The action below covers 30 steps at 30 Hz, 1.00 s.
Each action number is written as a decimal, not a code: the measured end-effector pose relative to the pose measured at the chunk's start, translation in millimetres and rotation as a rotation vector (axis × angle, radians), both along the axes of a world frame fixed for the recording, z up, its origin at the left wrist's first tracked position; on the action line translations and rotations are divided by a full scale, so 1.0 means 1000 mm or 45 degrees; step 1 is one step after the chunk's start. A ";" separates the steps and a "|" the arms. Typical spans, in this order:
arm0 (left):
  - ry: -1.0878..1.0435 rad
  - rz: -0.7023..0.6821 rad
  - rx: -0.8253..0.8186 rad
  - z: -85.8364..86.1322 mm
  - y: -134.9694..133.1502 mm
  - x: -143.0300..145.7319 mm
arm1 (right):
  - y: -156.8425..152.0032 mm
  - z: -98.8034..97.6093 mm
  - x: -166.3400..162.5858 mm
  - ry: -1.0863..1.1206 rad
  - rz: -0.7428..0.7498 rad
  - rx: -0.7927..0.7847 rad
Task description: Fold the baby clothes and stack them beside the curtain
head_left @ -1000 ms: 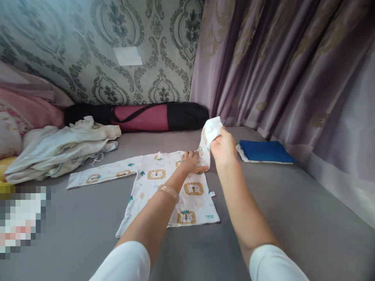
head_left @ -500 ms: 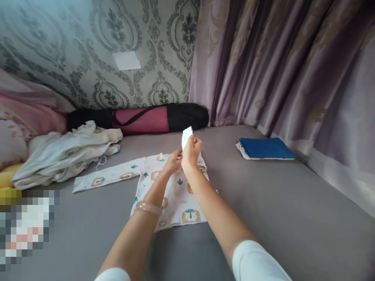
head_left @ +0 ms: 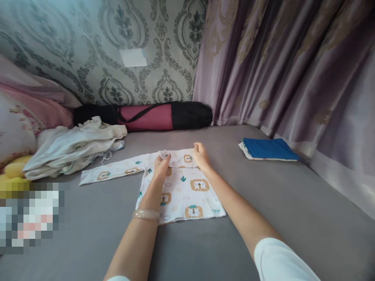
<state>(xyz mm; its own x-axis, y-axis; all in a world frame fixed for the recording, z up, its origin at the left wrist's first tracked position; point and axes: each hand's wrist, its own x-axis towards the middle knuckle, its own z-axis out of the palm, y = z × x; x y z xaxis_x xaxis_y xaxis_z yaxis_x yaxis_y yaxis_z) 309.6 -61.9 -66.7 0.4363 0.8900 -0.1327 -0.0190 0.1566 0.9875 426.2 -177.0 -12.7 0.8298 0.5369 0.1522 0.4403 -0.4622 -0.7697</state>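
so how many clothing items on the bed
3: the lion-print shirt under the left hand and right hand, a cream heap at left, a blue folded piece at right. The heap may hide more.

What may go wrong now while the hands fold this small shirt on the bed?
The folded sleeve lies across the top between the left hand and right hand; it may slide open once they lift. The other sleeve stretches toward the pile of clothes and might get crooked when the shirt shifts on the soft bed.
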 end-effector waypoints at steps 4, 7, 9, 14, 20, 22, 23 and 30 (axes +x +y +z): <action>0.106 0.018 0.157 0.000 0.001 -0.003 | -0.012 -0.017 0.023 -0.275 0.186 -0.463; 0.268 0.043 0.380 0.003 0.006 -0.010 | -0.016 -0.029 0.022 -0.398 0.297 -0.702; 0.408 0.058 0.509 0.005 0.010 -0.017 | -0.018 -0.035 0.019 -0.439 0.320 -0.769; 0.668 0.123 0.762 0.005 0.015 -0.025 | -0.019 -0.044 0.019 -0.520 0.314 -0.803; 0.665 0.151 0.883 -0.006 0.021 -0.023 | -0.016 -0.050 0.021 -0.529 0.297 -0.844; 0.674 0.152 0.968 -0.009 0.023 -0.023 | -0.015 -0.048 0.022 -0.517 0.299 -0.863; 0.687 0.155 1.015 -0.010 0.023 -0.023 | -0.015 -0.046 0.022 -0.500 0.306 -0.875; 0.709 0.320 1.208 0.001 0.017 -0.027 | -0.013 -0.031 0.007 -0.680 0.334 -0.684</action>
<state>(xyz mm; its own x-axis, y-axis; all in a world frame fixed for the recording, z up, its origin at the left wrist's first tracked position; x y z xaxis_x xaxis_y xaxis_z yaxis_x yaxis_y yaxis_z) 282.7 -44.5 -65.8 0.3217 0.7888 0.5237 0.5358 -0.6077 0.5862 433.3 -189.5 -43.9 0.5542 0.8172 0.1581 0.8322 -0.5400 -0.1260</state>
